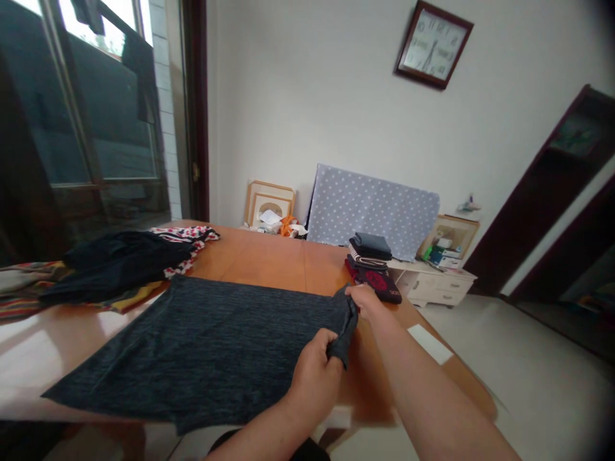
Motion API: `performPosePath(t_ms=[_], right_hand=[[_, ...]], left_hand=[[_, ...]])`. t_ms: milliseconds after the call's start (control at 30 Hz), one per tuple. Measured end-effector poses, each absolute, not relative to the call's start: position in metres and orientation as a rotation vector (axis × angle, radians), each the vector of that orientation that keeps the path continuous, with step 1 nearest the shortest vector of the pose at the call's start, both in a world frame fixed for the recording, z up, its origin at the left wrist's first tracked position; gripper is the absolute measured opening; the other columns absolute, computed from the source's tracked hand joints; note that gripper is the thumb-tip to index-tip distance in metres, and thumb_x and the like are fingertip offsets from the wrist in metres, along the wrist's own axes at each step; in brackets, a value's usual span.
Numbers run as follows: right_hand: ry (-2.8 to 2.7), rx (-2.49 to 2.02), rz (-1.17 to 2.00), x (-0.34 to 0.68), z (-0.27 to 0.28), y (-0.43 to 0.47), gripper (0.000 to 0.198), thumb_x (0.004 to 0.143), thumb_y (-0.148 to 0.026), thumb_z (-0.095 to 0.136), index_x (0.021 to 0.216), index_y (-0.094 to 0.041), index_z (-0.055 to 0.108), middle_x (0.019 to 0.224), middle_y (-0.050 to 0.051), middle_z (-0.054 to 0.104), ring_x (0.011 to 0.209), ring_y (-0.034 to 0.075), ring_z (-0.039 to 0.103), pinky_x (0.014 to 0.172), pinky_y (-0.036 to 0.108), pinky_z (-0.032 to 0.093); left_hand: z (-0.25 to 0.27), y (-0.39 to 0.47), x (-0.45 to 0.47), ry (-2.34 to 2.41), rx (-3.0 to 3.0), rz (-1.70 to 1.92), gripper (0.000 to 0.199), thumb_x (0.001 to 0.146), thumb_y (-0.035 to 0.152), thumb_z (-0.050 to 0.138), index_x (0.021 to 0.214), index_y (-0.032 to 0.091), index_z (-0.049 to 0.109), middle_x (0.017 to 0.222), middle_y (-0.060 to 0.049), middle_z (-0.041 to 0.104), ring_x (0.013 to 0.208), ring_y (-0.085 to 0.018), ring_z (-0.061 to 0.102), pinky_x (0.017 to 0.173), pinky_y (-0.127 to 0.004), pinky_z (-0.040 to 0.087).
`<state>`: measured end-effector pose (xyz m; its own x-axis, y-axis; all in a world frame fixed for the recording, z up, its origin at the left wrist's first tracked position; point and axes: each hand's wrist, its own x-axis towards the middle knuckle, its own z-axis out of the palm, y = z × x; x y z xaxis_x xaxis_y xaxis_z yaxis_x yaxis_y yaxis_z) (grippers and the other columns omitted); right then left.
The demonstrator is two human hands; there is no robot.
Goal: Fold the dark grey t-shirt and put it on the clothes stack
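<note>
A dark grey heathered garment [206,346] lies spread over the wooden table [259,256], its kind not certain from here. Its near edge reaches the table's front. At its right end the cloth is lifted and bunched. My left hand [317,368] pinches the near corner of that end, thumb on top. The far corner is gripped by my right hand [362,299], arm stretched forward. Just beyond my right hand sits a stack of folded clothes [372,253], with a dark garment with a red print [377,285] at its base.
A heap of loose clothes [129,262] lies at the table's left end. A white sheet of paper [430,344] rests near the right edge. Behind stand a polka-dot cloth cover [369,205] and a white cabinet [435,285]. A wall clock [435,45] hangs above.
</note>
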<state>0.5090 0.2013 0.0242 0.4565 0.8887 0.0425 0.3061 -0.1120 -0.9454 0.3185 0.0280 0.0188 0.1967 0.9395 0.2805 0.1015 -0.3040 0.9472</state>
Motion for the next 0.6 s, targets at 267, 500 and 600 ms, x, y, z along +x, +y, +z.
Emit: performPosePath(t_ms=[267, 500, 600], right_hand=[[-1.102, -1.428, 0.994, 0.416, 0.056, 0.227, 0.011, 0.062, -0.014, 0.06, 0.072, -0.018, 0.059, 0.051, -0.003, 0.054, 0.044, 0.013, 0.053, 0.041, 0.022, 0.043], [-1.214, -1.287, 1.163, 0.291, 0.069, 0.245, 0.014, 0.064, -0.011, 0.057, 0.076, -0.019, 0.056, 0.052, -0.005, 0.051, 0.044, 0.011, 0.051, 0.046, 0.021, 0.048], [-1.262, -1.274, 1.19, 0.24, 0.068, 0.249, 0.012, 0.065, -0.012, 0.057, 0.074, -0.019, 0.056, 0.052, -0.005, 0.051, 0.045, 0.011, 0.052, 0.048, 0.022, 0.049]], left_hand=[[0.041, 0.018, 0.227, 0.97, 1.337, 1.423, 0.028, 0.076, 0.005, 0.046, 0.094, 0.02, 0.061, 0.084, 0.0, 0.063, 0.077, -0.014, 0.058, 0.068, -0.022, 0.043], [0.04, 0.007, 0.137, 1.113, 1.162, 1.608, 0.023, 0.079, 0.012, 0.049, 0.095, 0.019, 0.063, 0.091, -0.003, 0.067, 0.087, -0.017, 0.061, 0.077, -0.025, 0.047], [0.038, 0.002, 0.107, 1.161, 1.081, 1.652, 0.02, 0.078, 0.015, 0.052, 0.094, 0.019, 0.063, 0.091, -0.003, 0.067, 0.086, -0.017, 0.061, 0.076, -0.026, 0.048]])
